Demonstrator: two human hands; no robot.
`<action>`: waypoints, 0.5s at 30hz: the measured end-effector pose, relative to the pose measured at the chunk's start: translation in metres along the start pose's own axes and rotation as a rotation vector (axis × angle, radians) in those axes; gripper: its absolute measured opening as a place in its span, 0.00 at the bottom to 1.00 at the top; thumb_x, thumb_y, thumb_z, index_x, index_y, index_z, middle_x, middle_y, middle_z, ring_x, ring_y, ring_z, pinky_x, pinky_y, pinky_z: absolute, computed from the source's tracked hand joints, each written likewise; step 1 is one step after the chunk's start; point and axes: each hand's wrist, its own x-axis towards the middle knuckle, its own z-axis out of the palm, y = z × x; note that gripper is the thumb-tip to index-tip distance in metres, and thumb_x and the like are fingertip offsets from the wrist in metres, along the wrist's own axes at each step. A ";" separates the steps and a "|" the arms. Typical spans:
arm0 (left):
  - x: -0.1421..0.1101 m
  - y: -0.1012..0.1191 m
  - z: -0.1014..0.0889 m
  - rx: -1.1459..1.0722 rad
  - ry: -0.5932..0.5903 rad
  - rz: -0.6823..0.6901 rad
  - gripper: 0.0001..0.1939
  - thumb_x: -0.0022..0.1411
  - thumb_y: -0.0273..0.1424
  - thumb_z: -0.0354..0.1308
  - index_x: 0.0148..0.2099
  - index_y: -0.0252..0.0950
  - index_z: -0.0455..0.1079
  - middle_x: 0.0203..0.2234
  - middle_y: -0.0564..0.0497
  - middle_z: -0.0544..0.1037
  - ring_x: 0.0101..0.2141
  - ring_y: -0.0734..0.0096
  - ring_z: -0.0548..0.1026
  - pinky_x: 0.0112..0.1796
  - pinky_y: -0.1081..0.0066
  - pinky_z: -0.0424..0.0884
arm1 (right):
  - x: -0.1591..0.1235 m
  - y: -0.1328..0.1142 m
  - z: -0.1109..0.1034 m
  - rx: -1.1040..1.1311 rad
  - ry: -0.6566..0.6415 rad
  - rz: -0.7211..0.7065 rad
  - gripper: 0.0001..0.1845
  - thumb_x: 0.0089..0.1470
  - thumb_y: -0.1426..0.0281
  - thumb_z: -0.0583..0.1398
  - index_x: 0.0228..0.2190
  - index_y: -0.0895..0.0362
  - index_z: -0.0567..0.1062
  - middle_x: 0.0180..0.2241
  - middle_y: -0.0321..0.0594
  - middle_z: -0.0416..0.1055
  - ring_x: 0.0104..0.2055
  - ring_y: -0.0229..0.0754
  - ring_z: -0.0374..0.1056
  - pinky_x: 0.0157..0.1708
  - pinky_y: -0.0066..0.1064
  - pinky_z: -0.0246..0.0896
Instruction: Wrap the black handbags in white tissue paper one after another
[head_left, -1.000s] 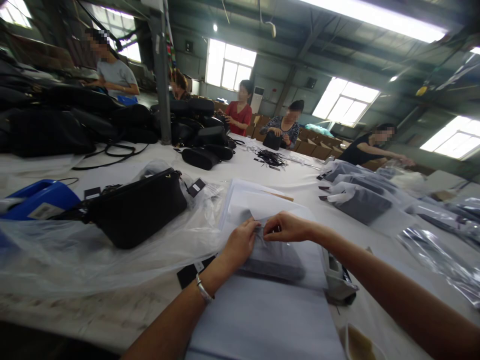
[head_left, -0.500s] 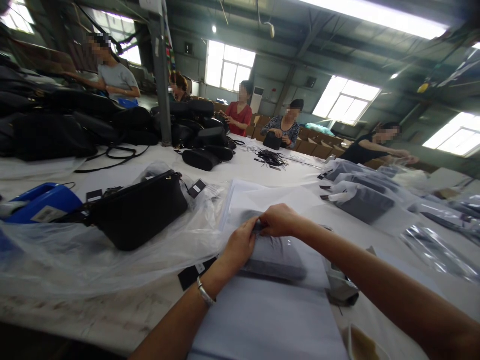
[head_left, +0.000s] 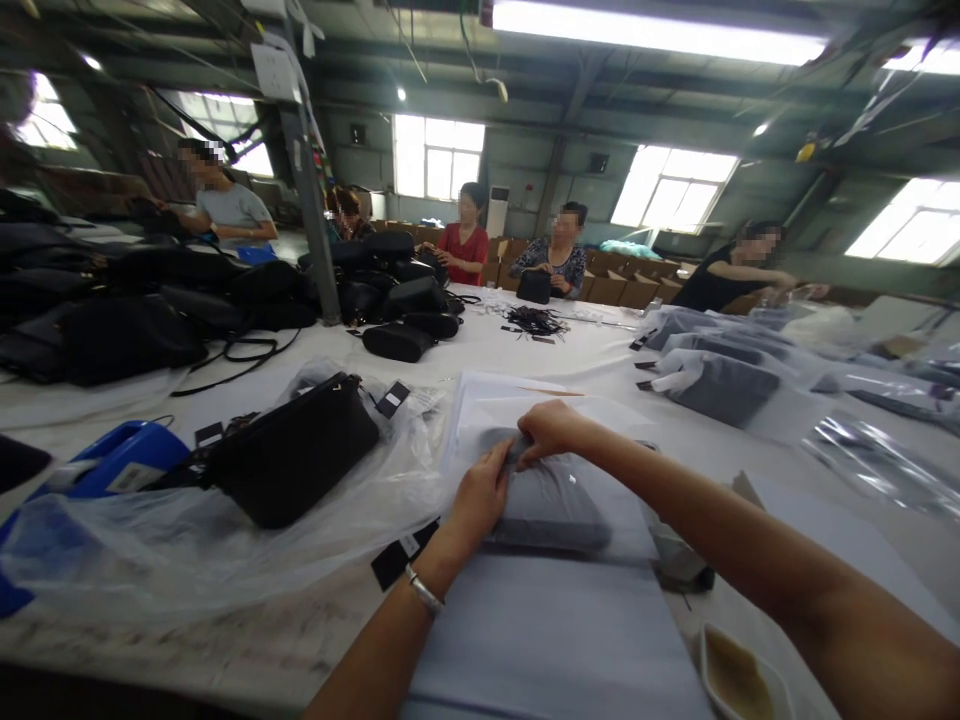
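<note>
A dark handbag in a translucent plastic bag (head_left: 559,510) lies flat on a stack of white paper sheets (head_left: 547,635). At its left end my left hand (head_left: 480,492), a silver bracelet on the wrist, is closed on the wrapping. My right hand (head_left: 553,430) reaches across from the right and pinches the same gathered part, its fingertips close to the left ones. What lies exactly between the fingers is hidden. Left of my hands, an unwrapped black handbag (head_left: 289,455) rests on loose clear plastic (head_left: 247,560). A black tag (head_left: 405,553) sits beside my left wrist.
A blue tape dispenser (head_left: 135,455) stands at the left, with piled black bags (head_left: 127,320) behind it. Several wrapped bags (head_left: 720,385) lie at the right. Near the front right is a small dish (head_left: 739,675). Co-workers (head_left: 465,245) work across the table.
The camera view has shifted and levelled somewhat. Both hands stay at the wrapped handbag's left end, with only slight finger movement. A brown strip now shows on the paper behind my right hand.
</note>
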 end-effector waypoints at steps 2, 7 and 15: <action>0.001 0.001 -0.001 0.020 -0.005 -0.001 0.30 0.59 0.17 0.50 0.63 0.38 0.62 0.57 0.44 0.72 0.57 0.59 0.70 0.58 0.57 0.67 | 0.001 0.013 0.003 0.092 0.005 0.037 0.30 0.36 0.41 0.67 0.30 0.54 0.80 0.31 0.44 0.78 0.36 0.51 0.73 0.30 0.31 0.59; 0.004 0.002 -0.006 0.046 -0.032 -0.026 0.30 0.59 0.18 0.51 0.63 0.36 0.63 0.55 0.43 0.74 0.56 0.60 0.71 0.57 0.57 0.68 | -0.014 0.043 0.015 0.234 0.143 0.204 0.16 0.53 0.54 0.62 0.36 0.52 0.79 0.37 0.40 0.79 0.39 0.45 0.73 0.34 0.29 0.62; 0.023 0.039 -0.010 0.181 -0.060 -0.011 0.22 0.66 0.25 0.47 0.60 0.36 0.66 0.57 0.42 0.73 0.58 0.61 0.70 0.59 0.57 0.66 | -0.108 0.000 0.091 0.505 0.650 0.080 0.21 0.60 0.59 0.55 0.53 0.47 0.72 0.53 0.42 0.73 0.53 0.50 0.70 0.52 0.43 0.67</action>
